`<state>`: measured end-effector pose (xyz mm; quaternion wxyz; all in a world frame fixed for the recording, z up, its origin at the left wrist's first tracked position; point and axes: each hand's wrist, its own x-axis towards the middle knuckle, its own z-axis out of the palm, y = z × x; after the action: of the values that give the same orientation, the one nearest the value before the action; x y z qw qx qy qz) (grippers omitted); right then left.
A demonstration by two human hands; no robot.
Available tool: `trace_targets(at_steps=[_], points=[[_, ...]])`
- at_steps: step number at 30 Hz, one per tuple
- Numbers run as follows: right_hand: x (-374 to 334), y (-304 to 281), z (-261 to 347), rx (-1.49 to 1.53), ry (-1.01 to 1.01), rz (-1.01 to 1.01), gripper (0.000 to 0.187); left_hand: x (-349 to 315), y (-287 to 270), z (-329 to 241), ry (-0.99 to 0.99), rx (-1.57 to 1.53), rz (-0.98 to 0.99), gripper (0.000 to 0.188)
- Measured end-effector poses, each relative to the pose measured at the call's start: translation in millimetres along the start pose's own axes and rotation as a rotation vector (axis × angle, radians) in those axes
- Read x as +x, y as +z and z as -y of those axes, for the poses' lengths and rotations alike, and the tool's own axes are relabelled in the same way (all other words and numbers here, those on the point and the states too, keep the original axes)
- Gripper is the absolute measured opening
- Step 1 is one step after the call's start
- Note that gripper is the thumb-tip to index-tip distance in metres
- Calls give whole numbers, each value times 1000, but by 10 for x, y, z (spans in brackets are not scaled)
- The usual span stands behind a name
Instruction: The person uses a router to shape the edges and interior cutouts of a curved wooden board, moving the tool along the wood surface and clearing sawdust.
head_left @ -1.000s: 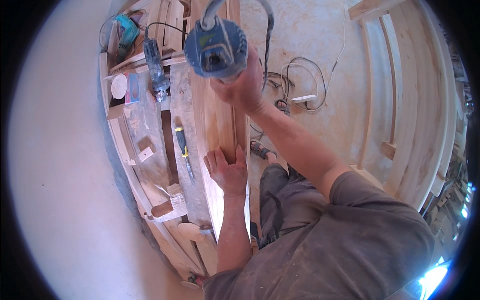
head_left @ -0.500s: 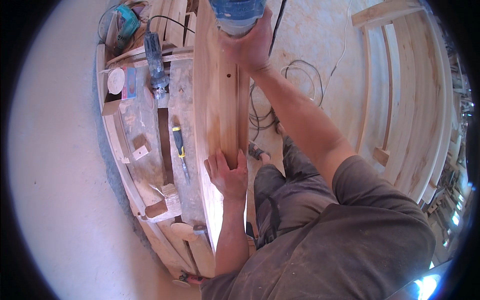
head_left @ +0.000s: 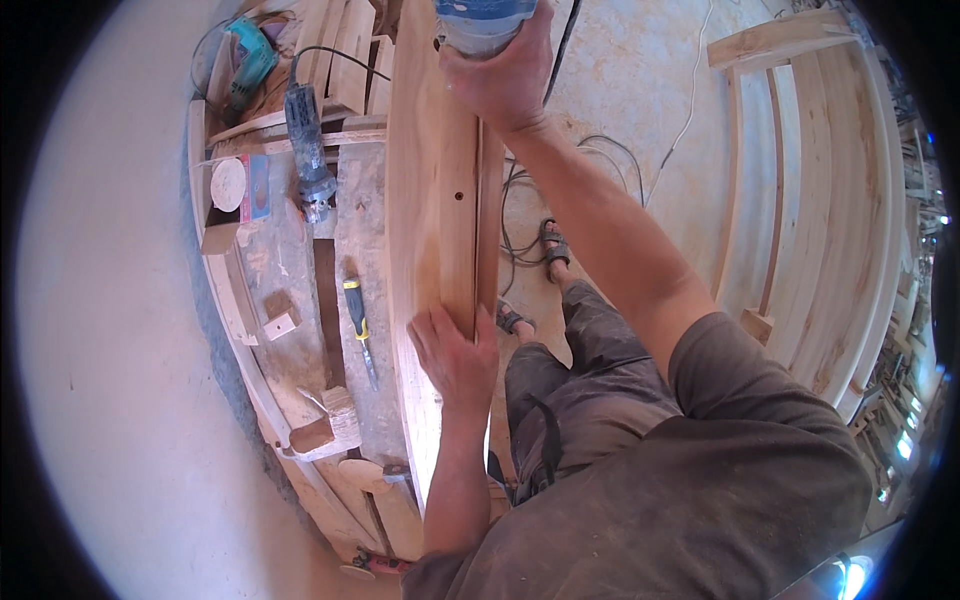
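Note:
A long pale wooden board (head_left: 445, 240) runs away from me through the middle of the view, with a small dark hole in its face and a groove along its right side. My left hand (head_left: 455, 365) lies on its near part, fingers stretched over the face and thumb apart near the right edge. Farther along, my right hand (head_left: 505, 85) is wrapped around a blue power tool (head_left: 487, 30) with a greyish lower part. The top of the picture cuts this tool off, and its contact with the board is partly hidden.
Left of the board, a bench (head_left: 365, 215) carries a yellow-and-black screwdriver (head_left: 356, 310), a dark grinder (head_left: 308, 150), a teal power tool (head_left: 250, 62) and wood offcuts. Cables (head_left: 515, 215) lie on the floor by my sandalled feet. A slatted wooden piece (head_left: 820, 200) stands at right.
The view has shifted, so bench and board sit lower in it. My right hand and the blue power tool have moved farther along the board. My left hand stays on the board.

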<state>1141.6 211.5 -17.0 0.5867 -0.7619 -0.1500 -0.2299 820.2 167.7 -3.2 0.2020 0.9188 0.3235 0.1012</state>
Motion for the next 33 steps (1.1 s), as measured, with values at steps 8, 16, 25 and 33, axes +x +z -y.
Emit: trace_targets(at_steps=[8, 16, 25, 33], points=[[81, -37, -43, 69, 26, 74, 72, 1208, 356, -392, 64, 2, -79, 35], [234, -545, -108, 14, -58, -109, 72, 1259, 308, -415, 37, -64, -61, 37], [-642, -1167, 272, -17, -5, 146, 53, 398, 150, -184, 20, -62, -49, 37], [-1426, -1289, 506, -196, -190, 487, 56, 315, 170, -88, 38, -95, -40, 44]])
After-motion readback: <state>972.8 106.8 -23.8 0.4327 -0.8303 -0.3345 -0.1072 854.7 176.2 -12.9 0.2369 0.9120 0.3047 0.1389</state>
